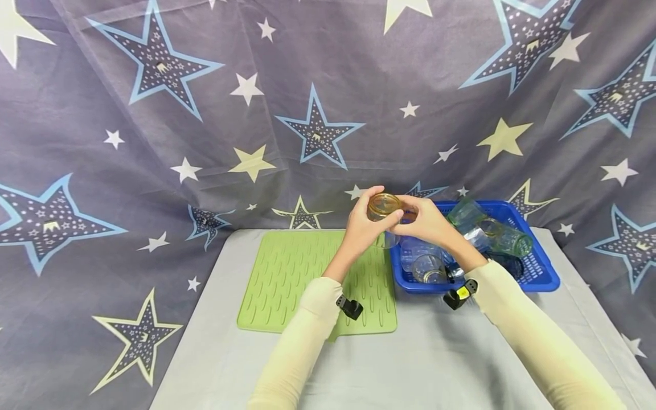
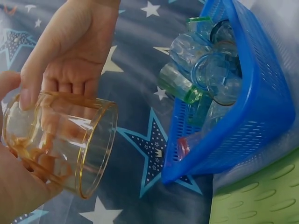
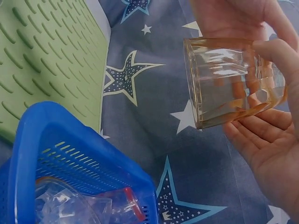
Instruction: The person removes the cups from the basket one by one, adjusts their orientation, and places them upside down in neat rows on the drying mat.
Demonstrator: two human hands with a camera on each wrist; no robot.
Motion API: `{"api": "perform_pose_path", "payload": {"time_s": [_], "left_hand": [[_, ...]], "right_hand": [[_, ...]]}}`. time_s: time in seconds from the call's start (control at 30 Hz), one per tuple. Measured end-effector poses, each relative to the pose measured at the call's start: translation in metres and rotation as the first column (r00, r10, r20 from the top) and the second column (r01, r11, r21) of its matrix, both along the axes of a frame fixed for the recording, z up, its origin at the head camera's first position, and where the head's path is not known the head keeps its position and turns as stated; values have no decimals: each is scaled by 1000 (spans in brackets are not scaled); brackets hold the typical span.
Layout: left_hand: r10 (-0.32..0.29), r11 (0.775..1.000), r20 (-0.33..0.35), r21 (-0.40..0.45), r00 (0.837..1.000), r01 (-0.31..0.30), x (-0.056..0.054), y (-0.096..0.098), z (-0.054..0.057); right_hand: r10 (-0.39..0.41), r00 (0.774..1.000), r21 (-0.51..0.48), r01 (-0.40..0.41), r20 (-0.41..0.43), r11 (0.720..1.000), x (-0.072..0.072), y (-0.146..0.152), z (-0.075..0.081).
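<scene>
I note a glass (image 1: 384, 206) between left hand (image 1: 361, 222) and right hand (image 1: 423, 220). Below and left of them lies a mat (image 1: 287, 273); right, a basket (image 1: 547, 273) with glassware (image 1: 512, 240) inside; behind, a curtain (image 1: 359, 51).

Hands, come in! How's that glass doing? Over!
Left hand and right hand: holding amber glass. Glass: off the table, near blue basket. Nothing visibly in the way.

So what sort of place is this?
Probably a staged tabletop, not a working kitchen: a star-print curtain hangs behind, and on the table are a green mat and a basket of glasses.
</scene>
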State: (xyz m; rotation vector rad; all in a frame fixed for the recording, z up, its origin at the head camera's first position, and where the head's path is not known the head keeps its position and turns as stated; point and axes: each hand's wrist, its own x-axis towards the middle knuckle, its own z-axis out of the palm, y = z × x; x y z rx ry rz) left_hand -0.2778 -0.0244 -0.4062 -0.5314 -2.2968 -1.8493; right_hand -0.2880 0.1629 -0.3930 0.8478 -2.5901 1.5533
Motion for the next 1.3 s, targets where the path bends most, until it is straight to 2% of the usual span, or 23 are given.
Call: {"api": "perform_pose_path", "payload": {"time_s": [0.3, 0.6, 0.77, 0.93, 1.13, 1.3], "left_hand": [[45, 999, -24, -28, 999, -46, -1, 5, 2], [171, 982, -66, -75, 983, -175, -3, 6, 0], [164, 982, -76, -87, 984, -170, -4, 3, 4], [163, 979, -60, -113, 985, -169, -6, 0, 8], [164, 979, -49, -117, 985, -169, -7, -6, 8], [185, 976, -67, -100, 980, -191, -10, -15, 3]], "right_hand": [[-10, 999, 45, 12, -42, 999, 2, -2, -4], [-3, 1000, 41, 4, -31, 999, 1, -7, -5], [26, 999, 38, -25, -23, 999, -1, -8, -1], [91, 995, 63, -89, -28, 994, -6, -7, 6], [114, 993, 153, -115, 14, 982, -11, 2, 19], [104, 995, 331, -96, -9, 939, -13, 15, 28]]}}
